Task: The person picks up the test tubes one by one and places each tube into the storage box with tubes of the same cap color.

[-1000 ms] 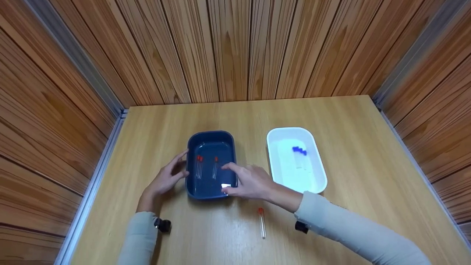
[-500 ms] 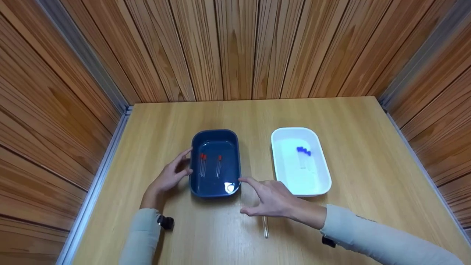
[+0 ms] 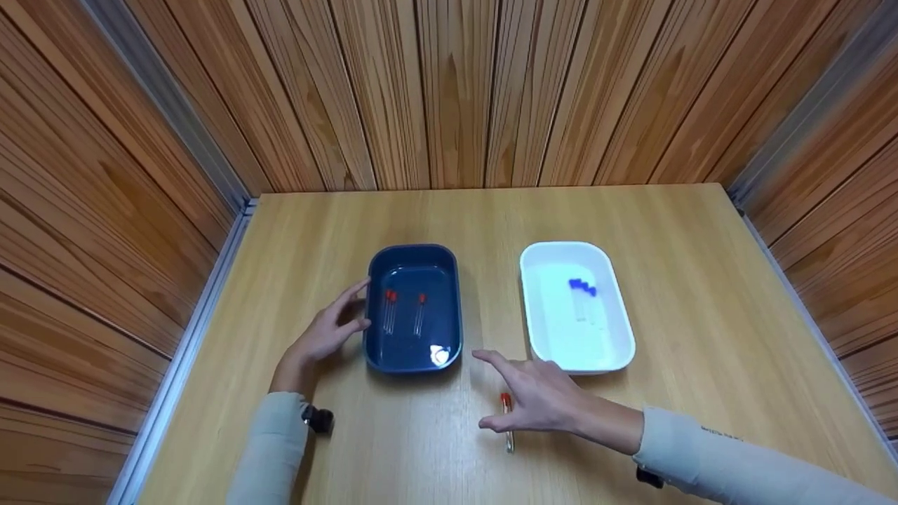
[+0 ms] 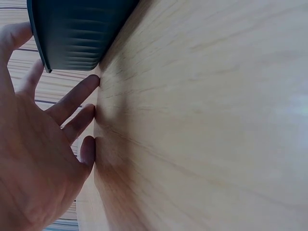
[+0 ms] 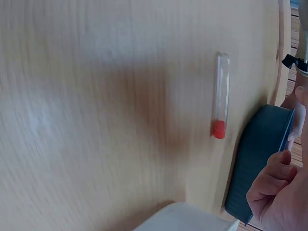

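Note:
A dark blue tray (image 3: pixel 414 356) holds three clear tubes with red caps (image 3: pixel 391 295). My left hand (image 3: pixel 326 337) rests at its left side, thumb and a fingertip touching the rim; in the left wrist view its other fingertips (image 4: pixel 88 147) reach down to the tabletop. One more red-capped tube (image 5: pixel 221 91) lies on the table in front of the trays. Over it hovers my right hand (image 3: pixel 537 396), thumb and forefinger spread apart, holding nothing. The hand hides the middle of that tube in the head view.
A white tray (image 3: pixel 575 351) stands to the right of the blue one, with several blue-capped tubes (image 3: pixel 582 287) in it. Wooden panels (image 3: pixel 449 98) wall the table in at the back and both sides.
My right hand has moved from over the blue tray's front right corner rightward and nearer, to above the loose tube. The left hand stays at the tray; the view has shifted slightly.

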Demonstrator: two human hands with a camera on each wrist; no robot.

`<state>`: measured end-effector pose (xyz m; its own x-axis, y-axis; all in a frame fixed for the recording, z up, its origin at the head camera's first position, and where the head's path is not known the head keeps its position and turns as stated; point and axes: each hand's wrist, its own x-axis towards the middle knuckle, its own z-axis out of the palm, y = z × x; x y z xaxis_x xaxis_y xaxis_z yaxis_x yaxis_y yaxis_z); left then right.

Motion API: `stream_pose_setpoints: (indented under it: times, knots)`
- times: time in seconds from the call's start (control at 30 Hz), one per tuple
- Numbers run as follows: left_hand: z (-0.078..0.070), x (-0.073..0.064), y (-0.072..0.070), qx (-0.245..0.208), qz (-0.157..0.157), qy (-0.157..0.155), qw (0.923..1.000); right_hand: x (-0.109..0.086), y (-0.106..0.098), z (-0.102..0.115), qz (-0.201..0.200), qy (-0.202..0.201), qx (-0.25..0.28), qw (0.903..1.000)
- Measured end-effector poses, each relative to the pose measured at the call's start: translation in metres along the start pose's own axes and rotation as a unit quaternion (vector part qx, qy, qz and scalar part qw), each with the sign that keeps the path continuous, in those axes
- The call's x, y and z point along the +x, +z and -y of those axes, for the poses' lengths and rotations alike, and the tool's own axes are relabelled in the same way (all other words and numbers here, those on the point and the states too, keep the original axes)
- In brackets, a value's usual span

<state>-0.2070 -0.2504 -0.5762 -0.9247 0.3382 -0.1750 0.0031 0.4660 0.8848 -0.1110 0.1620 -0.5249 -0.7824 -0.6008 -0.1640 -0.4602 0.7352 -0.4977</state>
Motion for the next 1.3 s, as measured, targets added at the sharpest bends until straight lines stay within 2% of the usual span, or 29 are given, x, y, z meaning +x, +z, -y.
stream_pose_setpoints:
  times: [0.2,0.4,0.53,0.77,1.1,1.3]
  knots:
    - [0.005,0.003,0.000,-0.001,-0.005,0.001,1.0000,-0.004,0.010,-0.009,0.028,-0.021,-0.019,0.9992]
    - [0.002,0.004,0.002,0.017,-0.013,0.013,0.9997,-0.010,0.026,-0.019,0.011,-0.056,-0.063,0.9964]
    - [0.002,0.003,0.003,0.011,-0.004,0.007,0.9999,-0.014,0.034,-0.026,0.024,-0.046,-0.063,0.9967]
    - [0.003,0.005,0.000,0.009,0.015,-0.008,0.9998,-0.015,0.035,-0.036,0.035,-0.027,-0.080,0.9958]
    - [0.005,0.001,0.002,0.002,-0.002,0.006,1.0000,-0.019,0.038,-0.043,0.014,-0.041,-0.110,0.9930]
    - [0.005,0.002,0.002,0.004,-0.007,0.006,1.0000,-0.025,0.040,-0.048,-0.029,-0.067,-0.117,0.9905]
